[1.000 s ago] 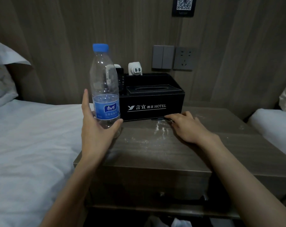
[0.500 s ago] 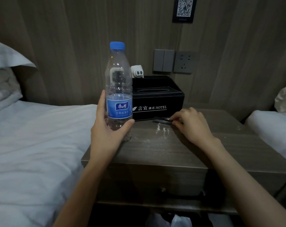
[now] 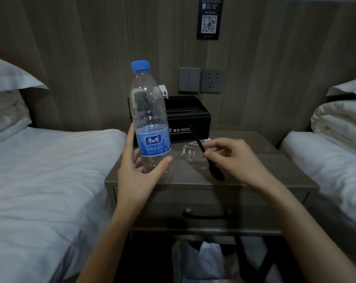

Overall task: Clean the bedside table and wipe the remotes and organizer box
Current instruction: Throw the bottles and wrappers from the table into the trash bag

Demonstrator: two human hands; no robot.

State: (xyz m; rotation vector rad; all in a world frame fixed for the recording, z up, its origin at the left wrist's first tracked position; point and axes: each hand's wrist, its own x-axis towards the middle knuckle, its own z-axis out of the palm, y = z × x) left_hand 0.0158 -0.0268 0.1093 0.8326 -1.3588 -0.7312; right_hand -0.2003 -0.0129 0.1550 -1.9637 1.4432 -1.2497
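Looks like the clear-off stage: left hand [image 3: 140,176] wraps the water bottle [image 3: 150,123] at the bedside table [image 3: 275,170] front-left corner, right hand [image 3: 234,158] pinches a black spoon [image 3: 197,140], organizer box [image 3: 195,121] sits at the back edge, so next both probably get set aside before wiping.

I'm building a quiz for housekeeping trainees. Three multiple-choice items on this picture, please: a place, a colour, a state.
1. Where on the bedside table is the black box?
A) front edge
B) back, near the wall
C) in the drawer

2. What colour is the cap of the bottle?
A) blue
B) red
C) white

3. What is the right hand doing?
A) lying flat
B) gripping the bottle
C) pinching a black spoon

1 B: it stands behind the bottle, by the wall.
2 A: the cap shows blue.
3 C: its fingers pinch the spoon's handle.
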